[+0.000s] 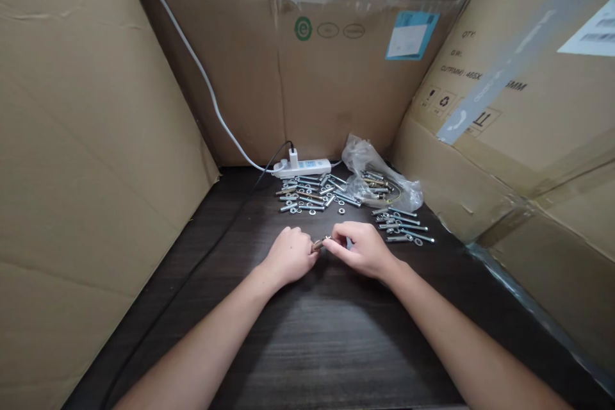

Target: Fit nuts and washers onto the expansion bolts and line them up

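Observation:
Over the middle of the table, my left hand (292, 255) is closed around one end of a brass-coloured expansion bolt (318, 245). The thumb and fingers of my right hand (361, 247) pinch its other end, where a small nut or washer seems to sit; the fingers hide the detail. Beyond my hands lies a spread of silver and brass-coloured bolts, sleeves, nuts and washers (311, 207). To the right of my right hand is a smaller group of silver bolts (414, 227) with sleeves and washers.
A clear plastic bag (361, 155) holding more bolts lies at the back right. Behind the spread sits a white power strip (314, 168) with a plug in it. A black cable (192, 272) runs down the left side. Cardboard boxes (230, 64) wall the dark table (312, 359).

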{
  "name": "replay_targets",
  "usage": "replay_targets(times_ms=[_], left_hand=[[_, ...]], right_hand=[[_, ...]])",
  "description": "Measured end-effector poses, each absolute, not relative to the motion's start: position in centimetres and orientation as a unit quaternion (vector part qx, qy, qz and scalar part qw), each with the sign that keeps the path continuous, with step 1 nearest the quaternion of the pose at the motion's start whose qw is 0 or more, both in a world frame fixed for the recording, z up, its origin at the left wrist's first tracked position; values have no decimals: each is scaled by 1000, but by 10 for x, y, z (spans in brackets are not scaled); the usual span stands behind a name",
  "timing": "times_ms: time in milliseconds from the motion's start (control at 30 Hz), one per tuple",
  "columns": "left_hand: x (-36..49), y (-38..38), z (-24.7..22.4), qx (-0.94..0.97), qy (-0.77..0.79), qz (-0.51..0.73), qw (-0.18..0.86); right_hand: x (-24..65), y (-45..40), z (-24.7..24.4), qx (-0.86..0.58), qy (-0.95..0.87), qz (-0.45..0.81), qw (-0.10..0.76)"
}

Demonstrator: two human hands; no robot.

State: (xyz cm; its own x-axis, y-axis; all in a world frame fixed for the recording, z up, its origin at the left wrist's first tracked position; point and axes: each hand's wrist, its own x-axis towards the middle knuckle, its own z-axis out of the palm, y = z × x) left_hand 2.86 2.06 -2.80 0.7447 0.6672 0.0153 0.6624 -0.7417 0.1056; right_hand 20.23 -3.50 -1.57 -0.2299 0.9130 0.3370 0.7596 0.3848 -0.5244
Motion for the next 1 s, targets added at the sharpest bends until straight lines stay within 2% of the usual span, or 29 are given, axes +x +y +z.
replay_targets(times_ms=[267, 433, 733, 1000], left_hand=[[29, 22, -33, 931, 358, 42, 51], [29, 20, -30, 929, 355, 65, 79], [26, 16, -23, 899, 310, 203, 235], [27, 14, -22, 868, 330, 258, 265]], right_hand=[[199, -39, -12, -512, -786, 162, 307], [202, -35, -18, -542, -764, 161, 312], [214, -24, -32, -568, -668, 200, 438], [218, -15, -42, -539, -573, 314, 532]])
